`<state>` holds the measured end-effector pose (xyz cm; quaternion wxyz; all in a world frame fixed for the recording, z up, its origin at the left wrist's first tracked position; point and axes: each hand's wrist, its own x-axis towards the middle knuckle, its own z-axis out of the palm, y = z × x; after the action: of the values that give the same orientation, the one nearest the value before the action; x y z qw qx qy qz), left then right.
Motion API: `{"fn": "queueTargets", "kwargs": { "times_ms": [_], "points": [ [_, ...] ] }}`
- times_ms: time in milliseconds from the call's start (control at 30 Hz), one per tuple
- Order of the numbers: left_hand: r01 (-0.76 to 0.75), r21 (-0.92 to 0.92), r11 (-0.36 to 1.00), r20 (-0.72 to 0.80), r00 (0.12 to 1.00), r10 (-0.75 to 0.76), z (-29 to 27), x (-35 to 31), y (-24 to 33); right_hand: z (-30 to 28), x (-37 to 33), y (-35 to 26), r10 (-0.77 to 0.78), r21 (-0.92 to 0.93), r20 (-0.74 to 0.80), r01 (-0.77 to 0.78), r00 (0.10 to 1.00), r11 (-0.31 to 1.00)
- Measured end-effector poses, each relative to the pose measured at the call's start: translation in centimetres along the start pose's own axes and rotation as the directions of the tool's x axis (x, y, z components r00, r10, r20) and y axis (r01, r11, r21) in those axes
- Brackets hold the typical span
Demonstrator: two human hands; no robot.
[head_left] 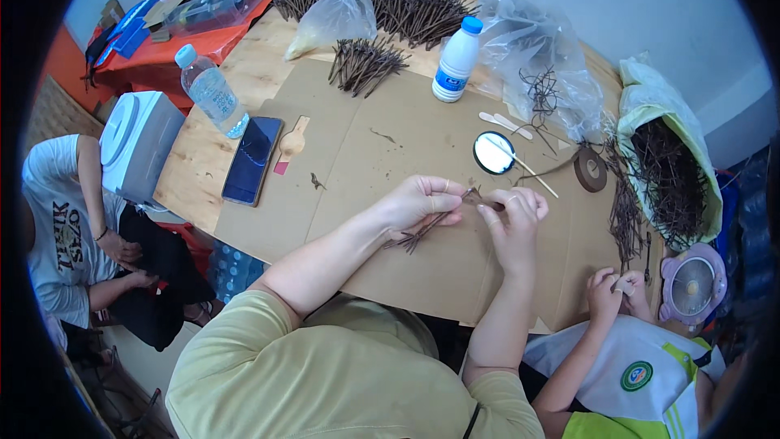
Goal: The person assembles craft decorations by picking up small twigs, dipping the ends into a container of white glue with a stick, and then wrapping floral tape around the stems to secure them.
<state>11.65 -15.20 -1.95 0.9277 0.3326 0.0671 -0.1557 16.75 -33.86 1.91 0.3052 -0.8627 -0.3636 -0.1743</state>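
My left hand (416,203) pinches a small bundle of thin brown twigs (422,232), whose loose ends fan out below the palm. Close beside it, my right hand (515,219) has its thumb and fingertips pressed together on a strip of brown tape at the top of the bundle. From near that hand the strip runs back to a brown tape roll (591,169) on the cardboard. Just beyond the hands lies a round dark-rimmed dish of white paste (492,154), with a thin wooden stick (532,175) resting across it. My fingers partly hide where tape and twigs meet.
Cardboard (325,171) covers the table. A white bottle (457,61), a twig pile (367,67), a water bottle (213,93) and a phone (253,161) stand or lie around. At right are a twig-filled sack (670,179), a small fan (693,283) and another person's hands (609,297). Someone sits left.
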Motion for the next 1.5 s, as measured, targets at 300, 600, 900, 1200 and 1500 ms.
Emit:
{"fn": "queueTargets", "kwargs": {
  "times_ms": [300,600,900,1200,1500],
  "points": [
    [0.009,0.01,1.0,-0.07,0.997,-0.008,-0.2,0.9,-1.6,-1.5,-0.4,2.2,0.542,-0.197,0.27,-0.505,0.796,0.84],
    [0.03,-0.01,1.0,-0.07,0.997,-0.03,0.2,1.0,-1.7,2.1,1.2,8.2,0.395,-0.264,-0.198,-0.437,0.897,0.86],
    [-0.004,-0.143,0.99,-0.044,0.999,-0.002,-1.1,1.5,-1.2,3.4,1.5,10.9,0.255,-0.057,-0.263,-0.278,0.931,0.959],
    [0.006,-0.171,0.985,-0.038,0.999,-0.013,-1.5,1.7,-0.2,1.5,1.4,8.9,0.083,0.193,-0.165,-0.05,0.983,0.98],
    [0.019,-0.162,0.987,-0.047,0.999,-0.027,-1.3,1.7,-0.2,1.5,1.6,8.2,0.039,0.124,-0.152,-0.02,0.988,0.992]
  ]
}}
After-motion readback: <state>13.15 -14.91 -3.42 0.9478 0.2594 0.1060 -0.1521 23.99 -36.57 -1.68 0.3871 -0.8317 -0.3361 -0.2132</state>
